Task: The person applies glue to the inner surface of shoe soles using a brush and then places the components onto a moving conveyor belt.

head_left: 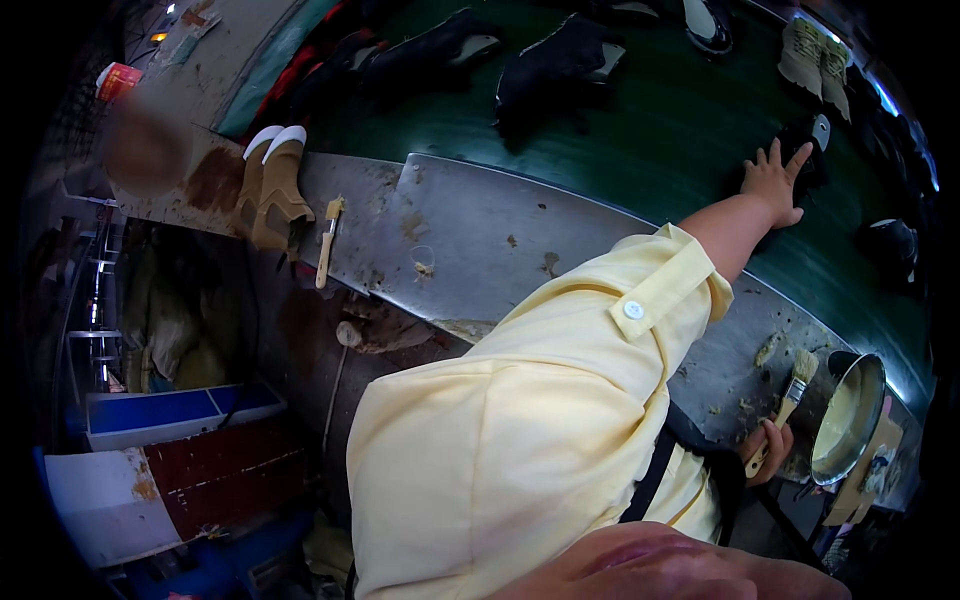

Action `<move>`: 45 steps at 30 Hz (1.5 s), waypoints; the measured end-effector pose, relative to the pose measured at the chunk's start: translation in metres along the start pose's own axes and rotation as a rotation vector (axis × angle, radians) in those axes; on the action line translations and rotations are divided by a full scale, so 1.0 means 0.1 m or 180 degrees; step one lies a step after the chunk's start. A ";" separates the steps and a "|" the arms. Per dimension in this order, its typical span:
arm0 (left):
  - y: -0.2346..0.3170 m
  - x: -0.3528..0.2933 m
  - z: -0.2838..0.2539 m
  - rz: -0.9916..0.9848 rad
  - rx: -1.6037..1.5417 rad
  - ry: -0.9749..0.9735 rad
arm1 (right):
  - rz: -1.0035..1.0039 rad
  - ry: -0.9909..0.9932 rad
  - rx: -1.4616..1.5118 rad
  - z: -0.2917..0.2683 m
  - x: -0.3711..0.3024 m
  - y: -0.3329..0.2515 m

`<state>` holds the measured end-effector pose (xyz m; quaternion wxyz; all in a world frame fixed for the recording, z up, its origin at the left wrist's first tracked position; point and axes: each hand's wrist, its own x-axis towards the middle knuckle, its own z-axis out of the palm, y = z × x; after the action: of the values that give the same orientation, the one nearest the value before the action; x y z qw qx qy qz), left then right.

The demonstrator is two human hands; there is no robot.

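The left hand point(775, 188) is spread wide, its fingertips overlapping a black shoe point(818, 150) at the right side of the green conveyor belt point(640, 150); whether they press on it or grip it, I cannot tell. The shoe should be light, its dark body probably soft enough to dent and its pale end likely firmer, so the dark sides seem the better hold. The right hand point(768, 452) is curled closed around the wooden handle of a paintbrush point(792, 398), bristles upward, beside a metal pot point(874, 400) with cream-coloured contents. The brush looks light and stiff in the handle, with softer bristles that may be sticky; the bare wood is the place to hold it.
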<state>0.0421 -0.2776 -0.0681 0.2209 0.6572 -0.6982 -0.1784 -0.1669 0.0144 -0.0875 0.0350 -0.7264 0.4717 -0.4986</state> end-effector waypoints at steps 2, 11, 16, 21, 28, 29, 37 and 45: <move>-0.01 0.00 0.01 0.0001 0.0013 0.0001 | -0.0045 -0.0022 0.0016 0.00 0.01 0.00; -0.04 0.01 0.02 -0.0083 -0.0082 -0.0145 | -0.0140 -0.0193 0.0038 -0.03 0.08 -0.03; -0.35 -0.32 -1.14 0.1143 -0.0808 0.1177 | 0.0064 -0.0083 0.0043 -0.01 0.06 -0.10; -2.03 -0.78 -2.86 0.0121 -0.1944 0.3309 | -0.0095 -0.0236 -0.0112 0.01 0.08 -0.10; -4.47 -0.97 -3.01 -0.3198 -0.4139 0.3855 | -0.0183 -0.0213 -0.0599 0.13 0.16 -0.31; -4.61 -0.86 -2.98 -0.3272 -0.4282 0.3748 | -0.0159 -0.0206 -0.0737 0.12 0.11 -0.32; -5.80 -0.42 -2.99 -0.3686 -0.4394 0.3444 | -0.0377 -0.0993 -0.2146 -0.11 -0.37 0.19; -5.38 -0.46 -2.96 -0.3128 -0.4461 0.4218 | 0.0149 -0.1436 -0.2120 -0.10 -0.36 0.02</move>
<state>0.6564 -0.2583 -0.1133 0.7853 0.5585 0.1573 -0.2162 -0.1779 0.0431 -0.1090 -0.0883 -0.7783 0.6044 -0.1455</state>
